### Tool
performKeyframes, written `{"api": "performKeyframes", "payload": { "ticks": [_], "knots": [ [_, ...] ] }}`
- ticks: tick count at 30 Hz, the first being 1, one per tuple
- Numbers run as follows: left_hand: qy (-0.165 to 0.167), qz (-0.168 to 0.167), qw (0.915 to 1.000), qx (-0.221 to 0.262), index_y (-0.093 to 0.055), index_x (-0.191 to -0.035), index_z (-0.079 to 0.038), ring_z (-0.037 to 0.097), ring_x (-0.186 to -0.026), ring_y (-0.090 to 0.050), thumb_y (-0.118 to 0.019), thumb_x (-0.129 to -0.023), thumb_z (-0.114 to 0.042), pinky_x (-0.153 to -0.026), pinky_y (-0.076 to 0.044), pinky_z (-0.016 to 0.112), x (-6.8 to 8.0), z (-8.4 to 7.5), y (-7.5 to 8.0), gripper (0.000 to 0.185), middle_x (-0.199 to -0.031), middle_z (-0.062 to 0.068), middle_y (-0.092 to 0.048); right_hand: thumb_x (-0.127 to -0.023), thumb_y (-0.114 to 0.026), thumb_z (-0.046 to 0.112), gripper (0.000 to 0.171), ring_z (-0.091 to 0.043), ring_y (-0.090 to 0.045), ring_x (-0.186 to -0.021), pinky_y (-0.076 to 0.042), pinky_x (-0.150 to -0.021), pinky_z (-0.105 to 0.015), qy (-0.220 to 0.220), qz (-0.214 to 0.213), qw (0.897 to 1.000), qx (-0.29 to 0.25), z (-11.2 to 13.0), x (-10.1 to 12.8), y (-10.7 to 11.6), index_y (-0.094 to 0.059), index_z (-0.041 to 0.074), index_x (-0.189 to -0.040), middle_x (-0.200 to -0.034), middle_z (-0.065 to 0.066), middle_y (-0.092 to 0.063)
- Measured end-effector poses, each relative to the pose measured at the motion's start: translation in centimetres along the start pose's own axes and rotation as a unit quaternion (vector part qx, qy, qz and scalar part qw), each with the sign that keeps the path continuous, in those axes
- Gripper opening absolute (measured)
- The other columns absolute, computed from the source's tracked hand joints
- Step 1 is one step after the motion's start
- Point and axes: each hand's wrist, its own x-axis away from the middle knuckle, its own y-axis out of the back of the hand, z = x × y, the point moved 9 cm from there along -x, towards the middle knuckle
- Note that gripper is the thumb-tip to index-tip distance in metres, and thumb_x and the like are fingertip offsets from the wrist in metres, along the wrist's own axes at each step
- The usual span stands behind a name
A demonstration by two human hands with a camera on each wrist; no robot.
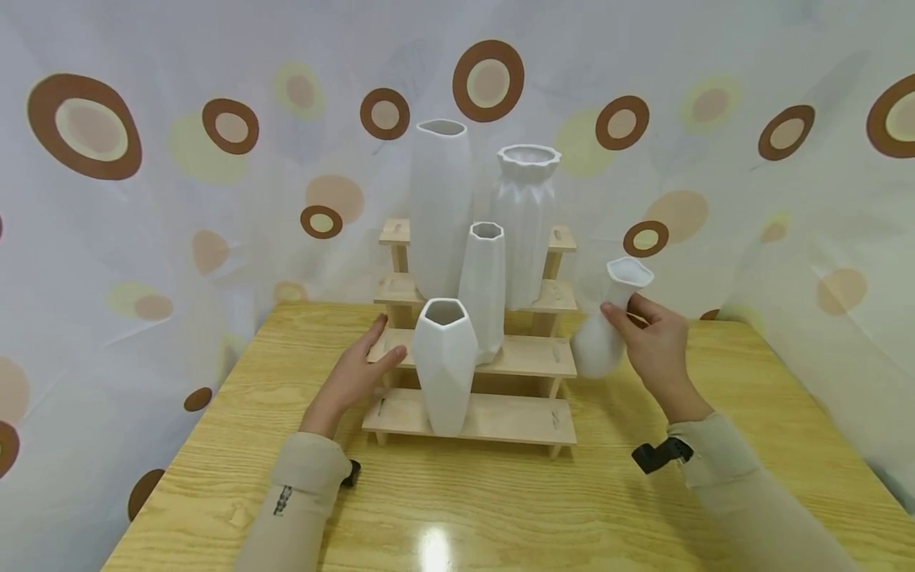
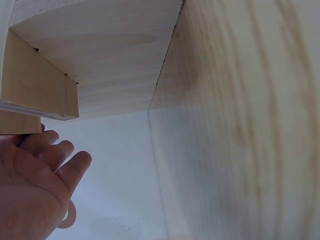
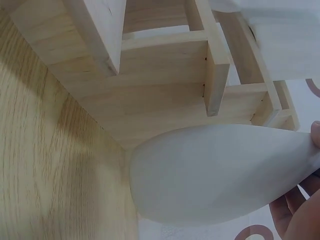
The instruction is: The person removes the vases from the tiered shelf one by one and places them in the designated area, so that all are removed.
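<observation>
A white bulb-shaped vase [image 1: 599,346] with a flared, wavy mouth is pinched at its neck by my right hand [image 1: 659,349]; it leans beside the right end of the stepped wooden stand [image 1: 529,421]. In the right wrist view the vase body [image 3: 215,175] hangs close to the stand's side. My left hand [image 1: 353,369] touches the left end of the stand, thumb over a middle tier. The left wrist view shows its fingers [image 2: 75,167] by the stand's edge. On the stand's tiers are a faceted vase [image 1: 445,365] and a slim vase [image 1: 484,294].
Higher on the stand are a tall smooth vase [image 1: 439,206] and a ribbed vase [image 1: 525,230] with a scalloped rim. The stand rests on a wood-grain table [image 1: 236,413]. A white sheet with printed circles [image 1: 343,56] hangs behind and at both sides.
</observation>
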Motion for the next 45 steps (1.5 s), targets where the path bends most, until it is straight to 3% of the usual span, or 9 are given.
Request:
{"api": "performKeyframes", "payload": {
  "ticks": [17,28,36,45],
  "knots": [
    [0.000,0.000,1.0000,-0.005,-0.015,-0.160,-0.022,0.025,-0.148,-0.015,-0.054,-0.092,-0.066,-0.116,-0.019,0.054,-0.2,0.2,0.0,0.091,-0.163,-0.004,-0.013,-0.091,-0.074,0.022,0.038,-0.021,-0.065,-0.108,-0.054,-0.087,-0.028,-0.001,-0.037,0.999,-0.003,-1.9,-2.1,-0.4,-0.069,0.002,-0.123,-0.119,-0.017,-0.068],
    [-0.001,-0.006,1.0000,-0.004,-0.016,-0.160,-0.020,0.026,-0.148,-0.016,-0.056,-0.092,-0.064,-0.116,-0.019,0.054,-0.1,0.0,0.1,0.090,-0.163,-0.001,-0.015,-0.092,-0.073,0.027,0.042,-0.031,-0.065,-0.108,-0.055,-0.086,-0.036,0.000,-0.020,1.000,0.001,-1.6,-3.1,-1.2,-0.068,0.002,-0.125,-0.121,-0.017,-0.066],
    [-0.004,-0.007,1.0000,-0.003,-0.017,-0.160,-0.020,0.025,-0.148,-0.015,-0.056,-0.092,-0.063,-0.116,-0.018,0.053,-0.2,-0.3,0.1,0.090,-0.163,-0.001,-0.015,-0.091,-0.074,0.031,0.044,-0.031,-0.067,-0.104,-0.056,-0.083,-0.033,0.006,-0.015,1.000,0.015,-1.8,-4.2,-1.7,-0.070,-0.001,-0.121,-0.117,-0.017,-0.068],
    [-0.002,-0.006,1.0000,-0.002,-0.017,-0.160,-0.020,0.026,-0.148,-0.015,-0.056,-0.092,-0.063,-0.116,-0.018,0.054,-0.1,-0.1,0.1,0.090,-0.163,-0.001,-0.015,-0.091,-0.074,0.032,0.040,-0.024,-0.068,-0.098,-0.056,-0.078,-0.028,0.019,-0.030,0.997,0.066,-2.1,-5.1,-2.1,-0.074,0.000,-0.115,-0.109,-0.016,-0.071]
  ]
}}
